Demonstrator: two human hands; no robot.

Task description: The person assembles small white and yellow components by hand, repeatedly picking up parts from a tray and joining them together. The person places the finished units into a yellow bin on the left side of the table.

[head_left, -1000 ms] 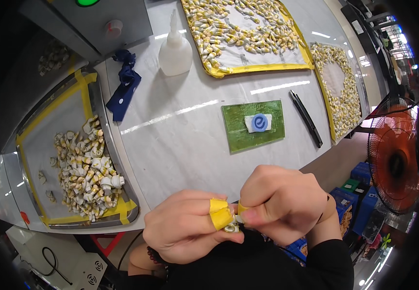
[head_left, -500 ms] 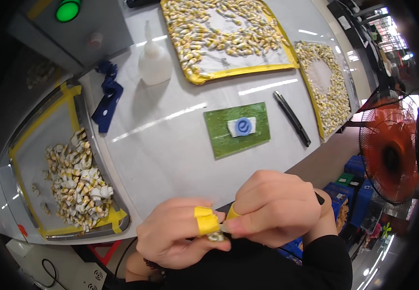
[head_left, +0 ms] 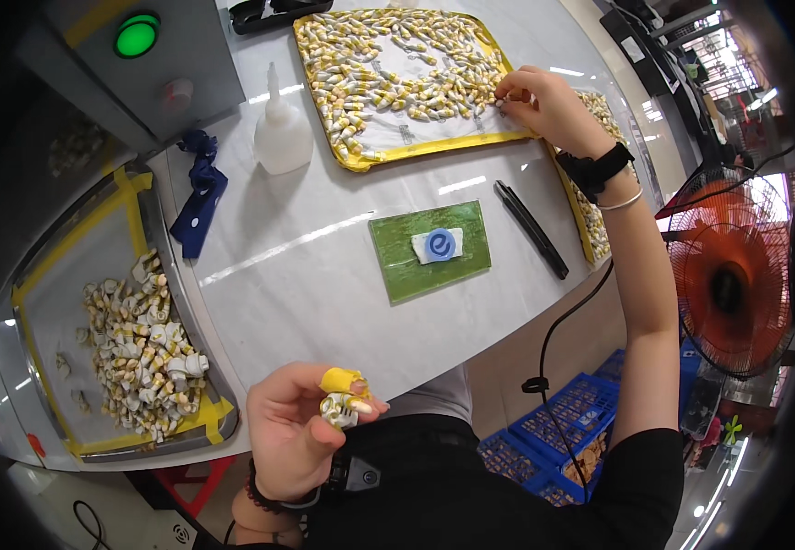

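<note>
Small white-and-yellow ridged pieces (head_left: 339,412), exact number hidden, lie in the grasp of the left hand (head_left: 292,431), at seven o'clock from the centre of view, off the near edge of the pale grey marbled table (head_left: 315,302); the thumb and fingers close around them, the index finger bearing a band of yellow tape (head_left: 342,379); the right hand (head_left: 555,105), with a black strap (head_left: 603,171) at its wrist, reaches out to between one and two o'clock, its fingertips brought into a narrow pinch over the right-hand edge of a shallow rectangular tray with a yellow-taped rim (head_left: 452,148); whether they hold anything cannot be told. This tray, at twelve o'clock, bears many slender white-and-yellow pieces (head_left: 342,87) around a bare patch; a second yellow-edged tray (head_left: 583,220), partly hidden by the right forearm, lies at two o'clock; between eight and nine o'clock, a metal-rimmed tray with a grey lining (head_left: 95,266) holds a heap of chunkier white-and-yellow pieces (head_left: 145,357). Near the centre rests a green rectangular slab (head_left: 397,275) bearing a white patch and a round blue piece (head_left: 440,245); a slim black pen-shaped tool (head_left: 532,229) lies between two and three o'clock; a translucent white squeeze bottle with a narrow spout (head_left: 283,142) stands upright at eleven; a crumpled dark blue cloth strip (head_left: 200,197) lies at ten.
</note>
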